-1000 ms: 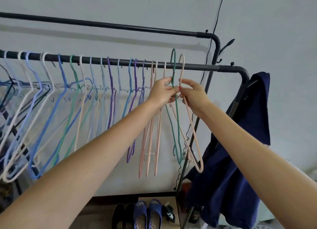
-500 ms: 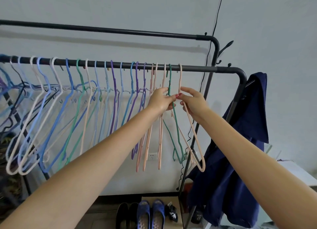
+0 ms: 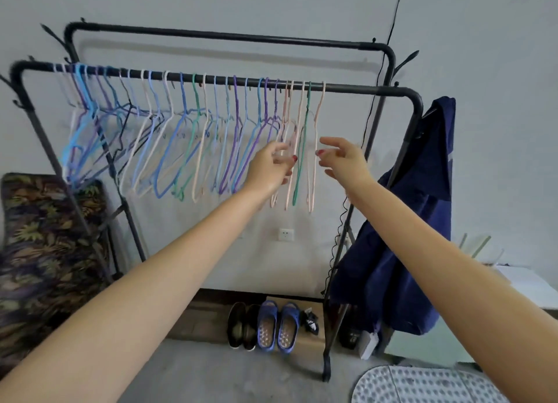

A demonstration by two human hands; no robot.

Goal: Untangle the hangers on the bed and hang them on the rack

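Hangers (image 3: 302, 143) hang in a row on the front rail (image 3: 362, 87) of the rack, hooks over the rail, long bodies dropping straight down. The last two at the rail's right end are a green one (image 3: 303, 149) and a pink one (image 3: 316, 149).

Below the rail, the left hand (image 3: 271, 165) sits in front of the pink hangers just left of the green one, fingers loosely spread; whether a fingertip touches a hanger cannot be told, but it grasps nothing. The right hand (image 3: 341, 159) hovers just right of the last pink one, released, fingers relaxed. Both seem to have let go, so this pair looks hung.

No bed is in view, so the remaining tangle likely lies away from the rack, behind or beside the person; neither hand is clearly nearer.

Right of the rail hangs a navy garment (image 3: 407, 236). Under it stand blue sandals (image 3: 277, 327). Left of the rack leans a floral cushion (image 3: 39, 251).
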